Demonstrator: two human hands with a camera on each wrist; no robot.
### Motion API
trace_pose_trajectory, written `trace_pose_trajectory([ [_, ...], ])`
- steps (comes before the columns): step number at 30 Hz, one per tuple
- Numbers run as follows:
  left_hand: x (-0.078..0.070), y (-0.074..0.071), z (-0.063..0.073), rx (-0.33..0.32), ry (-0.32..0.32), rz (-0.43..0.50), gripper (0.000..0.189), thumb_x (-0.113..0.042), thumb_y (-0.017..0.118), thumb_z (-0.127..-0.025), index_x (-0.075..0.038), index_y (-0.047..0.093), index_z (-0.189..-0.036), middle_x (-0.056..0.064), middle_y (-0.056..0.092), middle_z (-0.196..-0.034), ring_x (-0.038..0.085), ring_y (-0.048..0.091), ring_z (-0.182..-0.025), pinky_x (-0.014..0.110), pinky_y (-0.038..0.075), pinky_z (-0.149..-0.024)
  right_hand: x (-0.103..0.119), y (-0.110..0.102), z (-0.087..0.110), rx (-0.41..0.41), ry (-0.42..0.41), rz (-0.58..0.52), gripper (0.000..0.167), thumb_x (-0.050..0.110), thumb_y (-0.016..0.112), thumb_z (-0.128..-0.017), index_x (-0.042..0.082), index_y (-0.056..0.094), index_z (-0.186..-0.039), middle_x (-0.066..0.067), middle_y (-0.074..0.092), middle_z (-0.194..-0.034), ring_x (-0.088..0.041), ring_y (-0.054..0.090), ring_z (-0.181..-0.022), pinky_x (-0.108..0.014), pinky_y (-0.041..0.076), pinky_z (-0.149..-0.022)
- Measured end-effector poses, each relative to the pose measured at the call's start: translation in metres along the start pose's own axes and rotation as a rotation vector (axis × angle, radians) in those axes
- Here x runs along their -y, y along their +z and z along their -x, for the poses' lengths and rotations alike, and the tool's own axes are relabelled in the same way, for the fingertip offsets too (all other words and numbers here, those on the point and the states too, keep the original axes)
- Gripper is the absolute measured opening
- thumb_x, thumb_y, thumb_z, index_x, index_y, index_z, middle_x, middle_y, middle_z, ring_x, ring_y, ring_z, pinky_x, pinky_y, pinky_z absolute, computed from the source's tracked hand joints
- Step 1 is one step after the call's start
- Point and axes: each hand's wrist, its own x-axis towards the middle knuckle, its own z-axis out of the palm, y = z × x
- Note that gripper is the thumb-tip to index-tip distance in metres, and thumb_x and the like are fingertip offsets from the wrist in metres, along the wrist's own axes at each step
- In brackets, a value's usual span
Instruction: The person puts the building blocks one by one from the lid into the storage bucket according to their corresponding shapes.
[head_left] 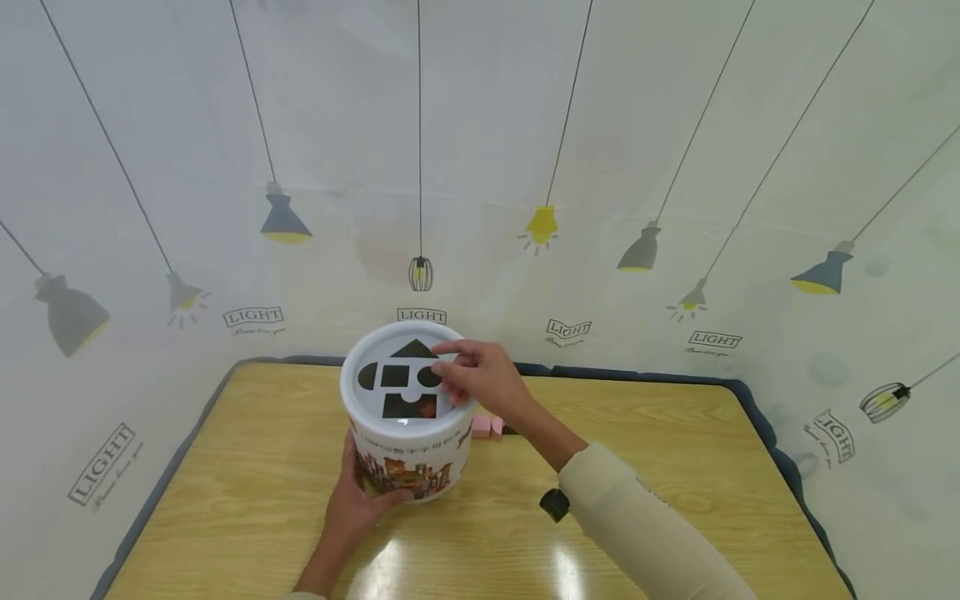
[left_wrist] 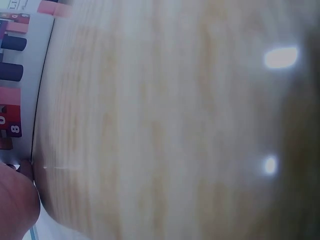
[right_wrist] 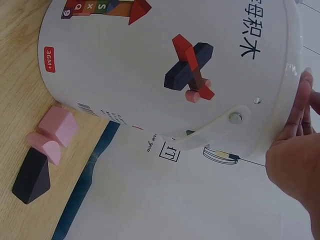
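Note:
A white round toy-block bucket [head_left: 450,462] with printed pictures stands on the table, its white lid [head_left: 369,350] cut with shaped holes. My left hand [head_left: 356,500] grips the bucket's lower left side, thumb across the front. Over the lid's right part is my right hand [head_left: 487,379], index finger and thumb apart by the round hole, with nothing visible between them. Its fingers [right_wrist: 299,112] reach over the lid's rim in the right wrist view. Something red [head_left: 426,407] shows through the lower hole. A pink cube [right_wrist: 58,126], a pink curved block [right_wrist: 45,146] and a black block [right_wrist: 31,176] lie beside the bucket.
The wooden table [head_left: 675,467] has a dark edging [head_left: 757,417] and stands against walls printed with hanging lamps. A white handle [right_wrist: 215,132] is attached to the bucket's side. A black object [head_left: 555,505] sits at the right wrist.

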Motion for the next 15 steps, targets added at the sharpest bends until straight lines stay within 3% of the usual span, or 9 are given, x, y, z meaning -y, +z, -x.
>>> trace_pose_trajectory([
  [7, 0.002, 0.0, 0.0, 0.0, 0.014, 0.001, 0.132, -0.027, 0.093, -0.061, -0.045, 0.001, -0.154, 0.006, 0.022, -0.161, 0.032, 0.024, -0.146, 0.05, 0.021, -0.121, 0.003, -0.009, 0.005, 0.016, -0.035, -0.068, 0.036, 0.022, 0.067, -0.093, 0.006, 0.064, -0.125, -0.006, 0.068, -0.067, -0.017, 0.064, -0.056, -0.033, 0.061, -0.057],
  [15, 0.004, -0.001, -0.001, 0.002, -0.001, 0.018, 0.133, -0.028, 0.094, -0.059, -0.048, 0.002, -0.153, 0.002, 0.023, -0.161, 0.027, 0.024, -0.146, 0.046, 0.021, -0.122, -0.003, -0.021, 0.011, -0.02, 0.025, -0.091, 0.035, 0.02, 0.064, -0.094, 0.008, 0.063, -0.127, -0.01, 0.067, -0.065, -0.018, 0.065, -0.056, -0.037, 0.063, -0.059],
])
